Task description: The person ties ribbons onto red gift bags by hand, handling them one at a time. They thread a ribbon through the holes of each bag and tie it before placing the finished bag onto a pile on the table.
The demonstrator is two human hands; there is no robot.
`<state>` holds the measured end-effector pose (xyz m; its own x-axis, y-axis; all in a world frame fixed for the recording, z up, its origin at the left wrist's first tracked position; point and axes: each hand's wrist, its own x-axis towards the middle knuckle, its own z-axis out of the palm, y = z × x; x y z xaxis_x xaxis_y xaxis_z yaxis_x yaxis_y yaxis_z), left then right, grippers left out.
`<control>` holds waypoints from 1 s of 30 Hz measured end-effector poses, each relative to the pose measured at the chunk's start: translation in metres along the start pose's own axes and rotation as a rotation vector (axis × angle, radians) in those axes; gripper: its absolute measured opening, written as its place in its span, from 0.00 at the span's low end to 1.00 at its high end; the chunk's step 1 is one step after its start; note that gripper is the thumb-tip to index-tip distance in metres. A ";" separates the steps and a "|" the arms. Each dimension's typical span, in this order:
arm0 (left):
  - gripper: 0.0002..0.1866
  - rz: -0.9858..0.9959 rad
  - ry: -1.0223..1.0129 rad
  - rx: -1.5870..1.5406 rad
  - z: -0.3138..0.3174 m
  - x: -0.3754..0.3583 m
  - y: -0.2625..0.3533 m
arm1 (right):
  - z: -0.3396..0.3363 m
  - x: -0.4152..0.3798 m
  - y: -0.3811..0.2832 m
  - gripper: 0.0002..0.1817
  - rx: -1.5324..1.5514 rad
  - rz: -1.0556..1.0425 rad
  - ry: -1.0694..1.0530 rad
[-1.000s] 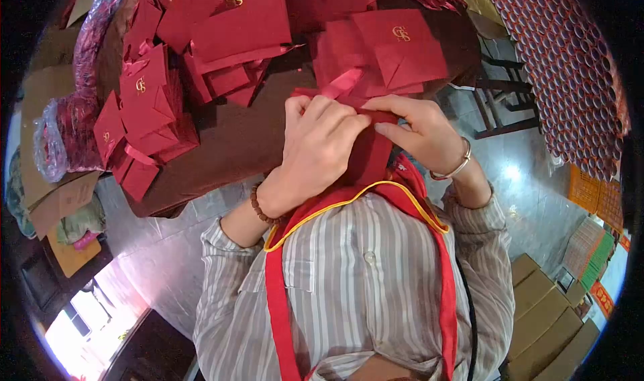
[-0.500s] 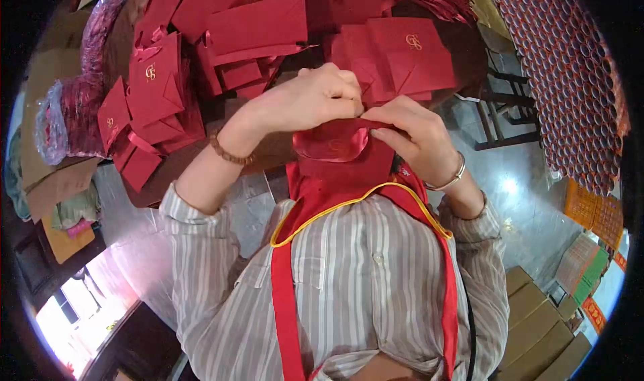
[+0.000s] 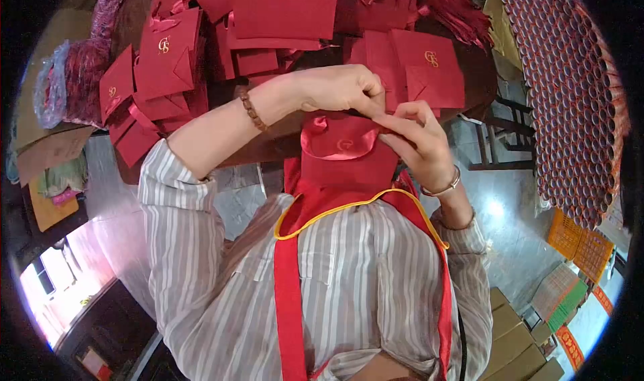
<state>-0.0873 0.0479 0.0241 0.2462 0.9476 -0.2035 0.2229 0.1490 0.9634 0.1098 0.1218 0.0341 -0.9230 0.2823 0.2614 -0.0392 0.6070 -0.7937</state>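
A red paper bag [image 3: 349,171] with a gold logo is held up in front of my chest. A shiny red ribbon [image 3: 335,157] hangs in a loop across its upper face. My left hand [image 3: 345,89], with a brown bead bracelet at the wrist, reaches over the bag with its fingertips pinched at the upper right edge. Close beside it, my right hand [image 3: 422,143] pinches the same corner between thumb and fingers. What exactly lies between the fingertips, bag edge or ribbon end, is too small to tell.
Many red bags [image 3: 285,12] lie piled on the dark table [image 3: 255,154]. Red ribbons [image 3: 456,15] lie bunched behind them. Plastic-wrapped bundles [image 3: 80,79] are at the left. A dark stool [image 3: 500,136] and cardboard boxes [image 3: 513,334] are at the right.
The view has shifted slightly. My left hand has moved right and flattened over the bag's top, leaving more of the bag and ribbon showing. Both hands remain at its upper right corner.
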 end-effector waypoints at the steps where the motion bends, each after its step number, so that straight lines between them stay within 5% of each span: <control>1: 0.09 0.001 0.002 0.000 0.000 0.003 -0.001 | -0.001 -0.001 0.003 0.17 0.006 0.014 0.000; 5: 0.08 -0.048 0.320 0.006 -0.011 0.018 -0.001 | 0.001 -0.001 0.000 0.17 0.120 -0.017 -0.064; 7: 0.09 0.092 0.435 -0.010 -0.013 0.023 0.011 | -0.002 -0.001 -0.001 0.17 0.079 0.021 -0.071; 10: 0.11 0.104 0.705 0.247 -0.027 0.031 0.021 | -0.002 -0.003 0.001 0.18 0.079 -0.003 -0.069; 15: 0.17 0.356 0.670 0.285 -0.026 0.025 0.005 | -0.013 -0.008 -0.001 0.18 0.087 0.075 -0.018; 17: 0.19 0.057 0.342 -0.058 -0.033 -0.005 0.005 | -0.024 -0.010 0.002 0.17 0.122 0.122 0.014; 21: 0.17 0.092 0.477 -0.130 -0.014 -0.038 -0.011 | -0.039 -0.014 0.013 0.14 0.241 0.153 0.131; 23: 0.18 -0.067 0.355 -0.669 0.000 -0.051 -0.011 | -0.044 -0.013 0.016 0.11 0.397 0.229 0.203; 25: 0.18 -0.051 0.192 -0.482 0.012 -0.047 -0.008 | -0.052 -0.006 0.034 0.12 0.454 -0.095 0.077; 27: 0.17 -0.023 0.168 -0.532 0.031 -0.034 0.009 | -0.047 0.004 0.038 0.09 0.636 -0.031 0.150; 30: 0.21 0.097 0.251 -0.436 0.048 -0.004 0.021 | -0.042 0.027 0.052 0.04 1.167 -0.377 0.121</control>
<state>-0.0386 0.0342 0.0371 -0.0002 0.9936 -0.1133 -0.2169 0.1105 0.9699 0.0993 0.1921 0.0226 -0.7412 0.3376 0.5802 -0.6709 -0.3440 -0.6570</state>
